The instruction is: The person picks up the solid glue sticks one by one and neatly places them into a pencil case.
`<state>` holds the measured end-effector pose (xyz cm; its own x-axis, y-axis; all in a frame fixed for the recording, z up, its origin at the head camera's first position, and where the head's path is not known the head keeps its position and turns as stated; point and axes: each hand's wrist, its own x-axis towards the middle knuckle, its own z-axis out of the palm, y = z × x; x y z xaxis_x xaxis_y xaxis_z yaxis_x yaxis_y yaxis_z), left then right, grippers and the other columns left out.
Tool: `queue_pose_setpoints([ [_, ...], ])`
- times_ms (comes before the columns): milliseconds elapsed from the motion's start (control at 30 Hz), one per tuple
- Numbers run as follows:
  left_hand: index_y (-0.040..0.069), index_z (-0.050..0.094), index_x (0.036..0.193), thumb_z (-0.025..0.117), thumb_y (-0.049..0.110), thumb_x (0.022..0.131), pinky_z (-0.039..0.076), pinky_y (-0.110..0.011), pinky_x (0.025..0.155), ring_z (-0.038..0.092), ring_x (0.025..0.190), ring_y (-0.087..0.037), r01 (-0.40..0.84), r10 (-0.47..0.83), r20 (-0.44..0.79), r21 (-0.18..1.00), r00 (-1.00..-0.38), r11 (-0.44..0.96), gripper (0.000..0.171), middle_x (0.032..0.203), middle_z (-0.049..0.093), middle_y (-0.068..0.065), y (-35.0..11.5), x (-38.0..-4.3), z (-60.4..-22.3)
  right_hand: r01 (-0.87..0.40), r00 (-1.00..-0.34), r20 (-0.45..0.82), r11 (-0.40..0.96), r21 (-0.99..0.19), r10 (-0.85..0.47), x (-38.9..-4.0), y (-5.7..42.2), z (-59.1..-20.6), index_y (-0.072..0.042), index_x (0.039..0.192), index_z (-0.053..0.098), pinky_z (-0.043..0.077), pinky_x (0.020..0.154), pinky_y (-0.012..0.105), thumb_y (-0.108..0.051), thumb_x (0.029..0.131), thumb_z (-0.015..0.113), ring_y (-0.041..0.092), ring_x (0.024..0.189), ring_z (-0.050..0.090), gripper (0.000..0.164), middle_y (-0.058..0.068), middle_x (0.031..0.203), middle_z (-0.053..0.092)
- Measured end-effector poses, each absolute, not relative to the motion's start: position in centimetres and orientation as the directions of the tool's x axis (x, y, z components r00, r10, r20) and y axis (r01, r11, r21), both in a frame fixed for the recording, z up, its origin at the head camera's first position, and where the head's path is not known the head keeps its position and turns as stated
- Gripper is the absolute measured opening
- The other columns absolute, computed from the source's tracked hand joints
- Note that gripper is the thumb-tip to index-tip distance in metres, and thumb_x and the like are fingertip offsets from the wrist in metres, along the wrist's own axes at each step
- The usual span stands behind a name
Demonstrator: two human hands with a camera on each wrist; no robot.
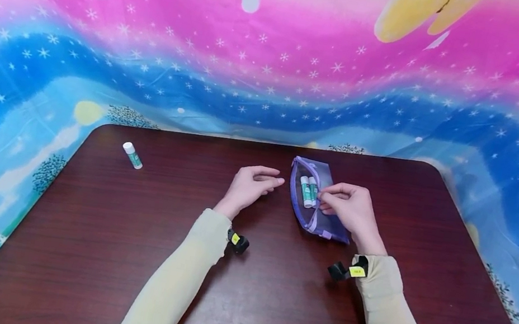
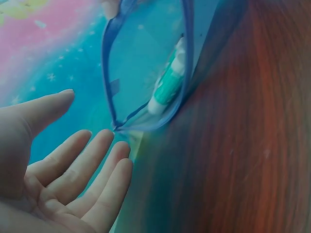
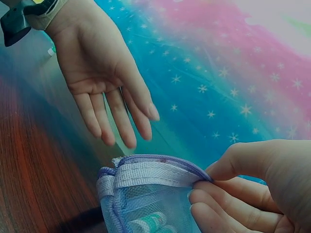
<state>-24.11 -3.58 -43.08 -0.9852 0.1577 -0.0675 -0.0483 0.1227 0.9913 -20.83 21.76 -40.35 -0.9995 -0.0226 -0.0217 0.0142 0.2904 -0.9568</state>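
A purple mesh zip pouch (image 1: pixel 335 226) lies on the table with its mouth spread toward the left. Inside it are two white-and-green glue sticks (image 1: pixel 307 192), side by side. My right hand (image 1: pixel 351 208) pinches the upper edge of the pouch's mouth between thumb and fingers, clearly seen in the right wrist view. My left hand (image 1: pixel 250 188) is just left of the mouth, palm turned toward it, fingers extended and holding nothing. In the left wrist view a glue stick (image 2: pixel 169 85) shows through the opening, beyond the left fingertips.
Another glue stick (image 1: pixel 132 155) with a white cap lies by itself near the far left of the dark wooden table (image 1: pixel 74 235). A printed cloth backdrop (image 1: pixel 273 73) in pink and blue hangs behind the table and around its sides.
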Motion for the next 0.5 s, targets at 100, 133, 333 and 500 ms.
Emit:
queue_pose_setpoints([
  [100,0.004,0.071,0.127,0.083,0.03,0.088,0.056,-0.048,0.091,0.069,0.103,-0.037,-0.044,0.141,-0.058,0.994,-0.988,0.104,0.049,0.105,0.076,-0.006,-4.4,-24.1,-42.9,0.013,-1.0,-0.021,0.291,-0.957,-0.024,-20.8,21.8,-40.4,0.007,0.104,0.075,0.062,0.067,0.035,-0.009,0.092,0.075,0.021,0.071,0.073,0.02,0.022,0.094,0.074],
  [133,0.004,0.071,0.127,0.083,0.031,0.088,0.056,-0.047,0.091,0.069,0.103,-0.038,-0.037,0.135,-0.05,0.994,-0.989,0.102,0.049,0.105,0.076,-0.006,-4.6,-24.1,-42.8,0.012,-1.0,-0.02,0.29,-0.957,-0.024,-20.8,21.8,-40.4,0.007,0.104,0.075,0.062,0.067,0.035,-0.009,0.092,0.075,0.021,0.071,0.073,0.02,0.022,0.094,0.074],
  [333,0.012,0.075,0.122,0.083,0.033,0.088,0.057,-0.042,0.089,0.071,0.103,-0.034,0.009,0.092,-0.004,0.99,-0.996,0.142,0.041,0.104,0.076,-0.002,-6.4,-23.8,-42.2,0.005,-1.0,-0.013,0.288,-0.958,-0.025,-20.8,21.8,-40.4,0.008,0.104,0.074,0.062,0.067,0.034,-0.008,0.091,0.075,0.021,0.07,0.073,0.021,0.02,0.092,0.074],
  [500,0.015,0.074,0.123,0.082,0.036,0.089,0.057,-0.038,0.089,0.07,0.105,-0.035,0.022,0.06,0.013,0.987,-0.998,0.158,0.041,0.107,0.075,-0.002,-8.2,-23.4,-41.6,0.004,-1.0,-0.012,0.29,-0.957,-0.026,-20.8,21.7,-40.5,0.009,0.104,0.074,0.062,0.066,0.034,-0.009,0.092,0.076,0.021,0.07,0.073,0.022,0.021,0.092,0.074],
])
